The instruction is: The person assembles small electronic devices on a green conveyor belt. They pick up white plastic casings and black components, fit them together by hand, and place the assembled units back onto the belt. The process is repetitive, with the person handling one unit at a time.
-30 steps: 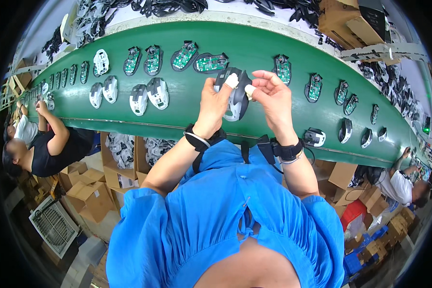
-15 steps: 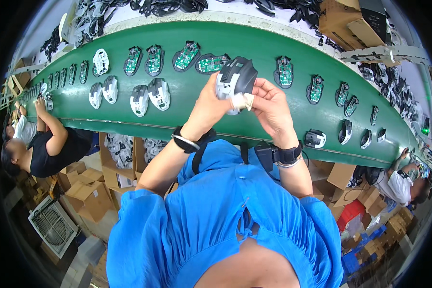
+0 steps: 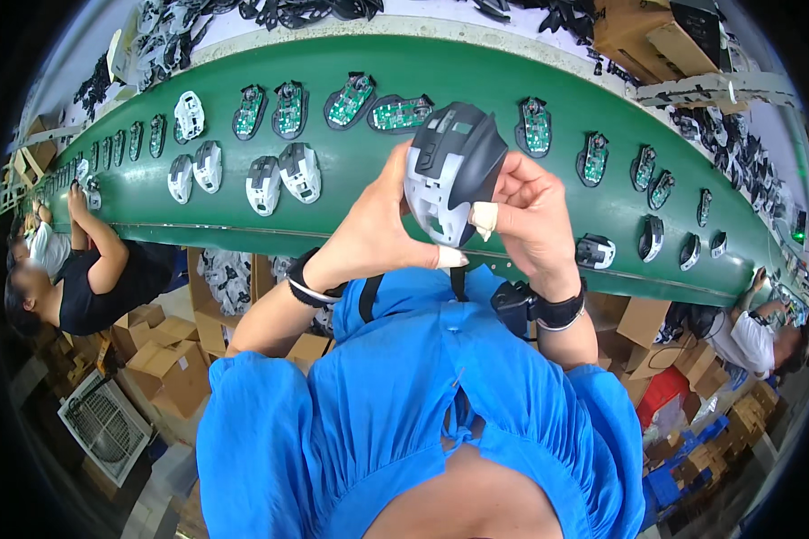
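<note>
A computer mouse shell (image 3: 454,166), black on top and pale grey along its left side, is held up above the green belt. My left hand (image 3: 368,229) cups it from the left, thumb stretched out below its lower end. From the right, my right hand (image 3: 532,216) grips the shell's lower right edge between thumb and fingers. Pale covers wrap both thumb tips. Just beyond lies a mouse base with a green circuit board (image 3: 400,114). Another such base (image 3: 534,128) rests to the right of my right hand.
The green belt (image 3: 351,225) carries several more bases with boards and grey-and-white mouse shells (image 3: 298,173). Black parts are heaped on the far ledge (image 3: 306,11). A cardboard box (image 3: 643,40) stands at the far right. Co-workers (image 3: 108,278) sit at both ends; open cartons (image 3: 166,364) lie below.
The mouse shell has come nearer and turned slightly. My left thumb has moved off its lower end, and my right hand has shifted right and down with its edge.
</note>
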Tool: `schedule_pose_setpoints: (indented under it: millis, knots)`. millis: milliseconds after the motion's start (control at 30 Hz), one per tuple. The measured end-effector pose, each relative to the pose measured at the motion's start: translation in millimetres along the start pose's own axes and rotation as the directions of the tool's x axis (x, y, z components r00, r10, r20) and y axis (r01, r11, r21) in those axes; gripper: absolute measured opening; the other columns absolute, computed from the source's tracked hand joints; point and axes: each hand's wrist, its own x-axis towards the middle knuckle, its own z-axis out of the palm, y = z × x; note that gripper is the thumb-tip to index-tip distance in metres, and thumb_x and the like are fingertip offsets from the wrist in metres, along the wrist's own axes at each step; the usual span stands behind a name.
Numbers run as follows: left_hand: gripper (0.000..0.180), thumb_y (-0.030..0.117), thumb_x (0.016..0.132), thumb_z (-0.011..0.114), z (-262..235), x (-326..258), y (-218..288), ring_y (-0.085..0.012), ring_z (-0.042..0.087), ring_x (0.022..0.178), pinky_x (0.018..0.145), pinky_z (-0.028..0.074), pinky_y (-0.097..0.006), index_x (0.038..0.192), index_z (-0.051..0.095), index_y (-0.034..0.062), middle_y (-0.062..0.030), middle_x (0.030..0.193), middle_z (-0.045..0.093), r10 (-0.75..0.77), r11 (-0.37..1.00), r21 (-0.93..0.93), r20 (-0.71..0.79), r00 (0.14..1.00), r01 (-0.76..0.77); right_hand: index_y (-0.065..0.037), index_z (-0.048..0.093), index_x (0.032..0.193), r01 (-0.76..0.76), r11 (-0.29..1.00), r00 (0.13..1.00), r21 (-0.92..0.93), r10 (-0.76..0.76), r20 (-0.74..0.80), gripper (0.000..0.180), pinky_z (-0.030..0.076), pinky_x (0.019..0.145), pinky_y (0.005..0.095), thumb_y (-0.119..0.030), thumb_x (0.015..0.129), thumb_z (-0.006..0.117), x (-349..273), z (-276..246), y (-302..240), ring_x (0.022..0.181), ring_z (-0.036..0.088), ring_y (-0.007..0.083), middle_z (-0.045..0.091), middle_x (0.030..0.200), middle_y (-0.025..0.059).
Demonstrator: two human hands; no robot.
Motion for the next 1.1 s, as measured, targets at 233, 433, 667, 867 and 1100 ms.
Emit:
schedule_pose_setpoints:
  millis: [233, 433, 667, 867, 1100]
  knots:
    - [0.08, 0.011, 0.061, 0.081, -5, 0, -1, -0.0159, 0.055, 0.104, 0.087, 0.047, -0.031, 0.128, 0.038, 0.0012, -0.0095, 0.113, 0.056, 0.047, 0.993, 0.109, -0.006, 0.999, -0.046, -0.001, 0.057, 0.09, 0.059, 0.987, 0.998, -0.149, -0.059, 0.008, 0.024, 0.055, 0.075, 0.0274, 0.008, 0.073, 0.071, -9, 5, 8, 0.082, 0.066, 0.0136, 0.068, 0.086, 0.008]
    - [0.071, 0.02, 0.057, 0.081, -23, 18, -35, -0.0146, 0.057, 0.09, 0.08, 0.048, -0.03, 0.117, 0.047, 0.0018, -0.0096, 0.099, 0.06, 0.04, 0.963, 0.262, 0.07, 0.997, -0.057, 0.003, 0.061, 0.105, -0.022, 0.974, 0.995, -0.228, -0.002, -0.104, 0.031, 0.052, 0.074, 0.0251, 0.003, 0.075, 0.072, -3, 2, 34, 0.082, 0.064, 0.0104, 0.068, 0.091, 0.0058]
    - [0.073, 0.022, 0.059, 0.081, -16, -20, -13, -0.019, 0.059, 0.095, 0.086, 0.046, -0.032, 0.12, 0.048, 0.0023, -0.0095, 0.103, 0.059, -0.068, 0.948, 0.318, 0.269, 0.961, -0.022, -0.002, 0.053, 0.127, -0.07, 0.847, 0.994, -0.527, 0.106, 0.039, 0.082, 0.043, 0.098, 0.0372, -0.019, 0.054, 0.088, -22, -16, 4, 0.117, 0.053, 0.0224, 0.055, 0.127, 0.0148]
    - [0.077, 0.03, 0.056, 0.087, 2, -49, 8, -0.0315, 0.065, 0.09, 0.077, 0.052, -0.035, 0.117, 0.051, -0.0009, -0.0159, 0.102, 0.062, 0.145, 0.879, 0.396, 0.305, 0.941, -0.264, -0.003, 0.056, 0.122, 0.2, 0.663, 0.948, -0.721, 0.055, 0.314, 0.075, 0.046, 0.097, 0.0368, -0.021, 0.057, 0.087, -45, 21, -27, 0.112, 0.059, 0.0257, 0.059, 0.124, 0.0127]
    - [0.059, 0.024, 0.054, 0.085, -13, -31, 32, -0.0314, 0.058, 0.066, 0.058, 0.045, -0.038, 0.097, 0.052, -0.0008, -0.0138, 0.079, 0.056, 0.451, 0.746, 0.398, 0.289, 0.845, -0.534, -0.001, 0.061, 0.113, 0.418, 0.595, 0.876, -0.686, -0.066, 0.477, 0.076, 0.052, 0.088, 0.0356, -0.029, 0.049, 0.091, -17, 35, -46, 0.102, 0.065, 0.0276, 0.064, 0.117, 0.0167]
